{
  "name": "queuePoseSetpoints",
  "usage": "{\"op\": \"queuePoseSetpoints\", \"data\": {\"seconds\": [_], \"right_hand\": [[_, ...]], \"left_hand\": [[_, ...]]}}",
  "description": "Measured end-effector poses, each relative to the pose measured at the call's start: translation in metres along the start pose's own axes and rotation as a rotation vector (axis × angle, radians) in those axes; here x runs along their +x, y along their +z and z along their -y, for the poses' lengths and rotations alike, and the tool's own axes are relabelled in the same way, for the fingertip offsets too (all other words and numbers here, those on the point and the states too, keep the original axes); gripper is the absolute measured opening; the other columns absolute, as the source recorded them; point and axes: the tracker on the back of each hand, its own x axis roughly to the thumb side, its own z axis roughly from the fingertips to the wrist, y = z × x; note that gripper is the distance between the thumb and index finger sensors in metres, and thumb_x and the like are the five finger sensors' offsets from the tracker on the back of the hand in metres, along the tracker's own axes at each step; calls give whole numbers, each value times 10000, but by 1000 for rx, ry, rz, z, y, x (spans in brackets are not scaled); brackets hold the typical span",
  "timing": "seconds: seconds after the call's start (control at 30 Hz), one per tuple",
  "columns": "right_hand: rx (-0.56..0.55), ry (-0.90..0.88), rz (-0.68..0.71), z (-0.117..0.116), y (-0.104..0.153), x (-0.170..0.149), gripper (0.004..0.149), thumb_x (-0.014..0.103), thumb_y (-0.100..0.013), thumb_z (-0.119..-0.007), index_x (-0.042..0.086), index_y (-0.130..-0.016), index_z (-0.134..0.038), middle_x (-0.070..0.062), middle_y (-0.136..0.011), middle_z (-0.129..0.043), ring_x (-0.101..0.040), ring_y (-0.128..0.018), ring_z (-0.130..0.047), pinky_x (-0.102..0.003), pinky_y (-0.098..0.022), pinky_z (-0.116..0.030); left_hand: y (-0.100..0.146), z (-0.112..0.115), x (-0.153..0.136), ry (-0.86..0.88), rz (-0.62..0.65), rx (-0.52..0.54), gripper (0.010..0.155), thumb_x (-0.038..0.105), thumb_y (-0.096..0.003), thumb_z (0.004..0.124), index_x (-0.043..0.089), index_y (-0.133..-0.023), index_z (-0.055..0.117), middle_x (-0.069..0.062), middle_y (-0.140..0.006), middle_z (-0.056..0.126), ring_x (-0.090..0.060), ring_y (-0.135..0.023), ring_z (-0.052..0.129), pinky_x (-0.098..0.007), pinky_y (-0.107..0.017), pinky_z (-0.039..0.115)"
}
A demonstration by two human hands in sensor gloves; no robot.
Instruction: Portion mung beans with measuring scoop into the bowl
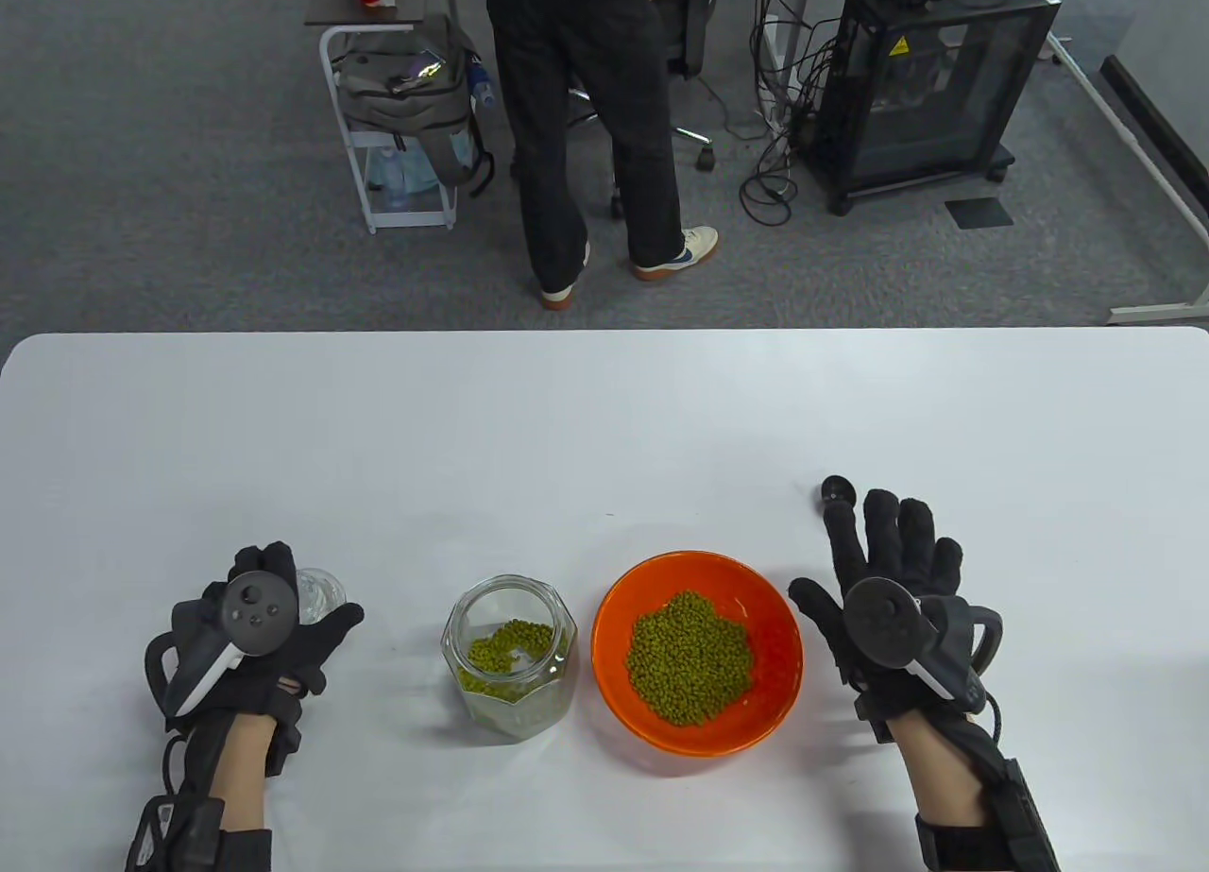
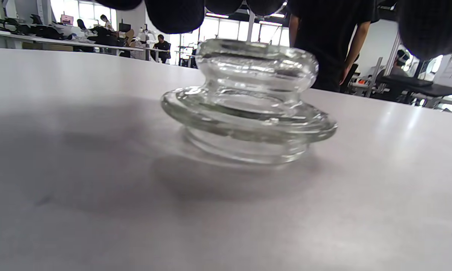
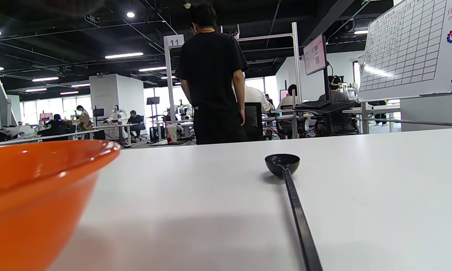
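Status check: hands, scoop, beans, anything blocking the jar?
Left hand over glass lid on the table, grip unclear. Right hand open above scoop. Beans in jar and bowl. Jar mouth unobstructed.

Black scoop point(image 3: 286, 169) lies on table point(image 3: 380, 180), right of orange bowl point(image 3: 34, 195).

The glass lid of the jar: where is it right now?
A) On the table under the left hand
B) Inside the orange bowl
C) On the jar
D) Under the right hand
A: the glass lid sits on the table beneath the left hand, and the jar stands open.
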Motion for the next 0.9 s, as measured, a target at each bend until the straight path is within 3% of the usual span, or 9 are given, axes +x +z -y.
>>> {"op": "queuePoseSetpoints", "data": {"seconds": [0.27, 0.53, 0.9], "right_hand": [[26, -13, -13, -2, -1, -3, 845, 677, -445, -627, 274, -1111, -298, -172, -1191, -243, -541, -1061, -302, -753, -700, -384], [29, -4, -10, -2, -1, -2, 844, 676, -445, -627, 275, -1111, -299, -171, -1192, -243, -542, -1061, -299, -756, -697, -377], [59, 3, -11, -5, -1, -1, 842, 674, -446, -627, 270, -1111, -305, -174, -1190, -242, -553, -1054, -305, -758, -694, -378]], "left_hand": [[-10, 8, -5, -38, -22, -73, 906, 732, -512, 753, 179, -1146, 416, -185, -1147, 406, -462, -899, 614, -649, -669, 520], [-14, 10, -3, -59, -35, -49, 810, 662, -534, 770, 203, -1136, 481, -183, -1129, 481, -450, -879, 662, -649, -667, 537], [-18, 10, 1, -81, -37, -20, 835, 651, -501, 838, 166, -1112, 539, -236, -1080, 670, -406, -751, 846, -640, -631, 653]]}}
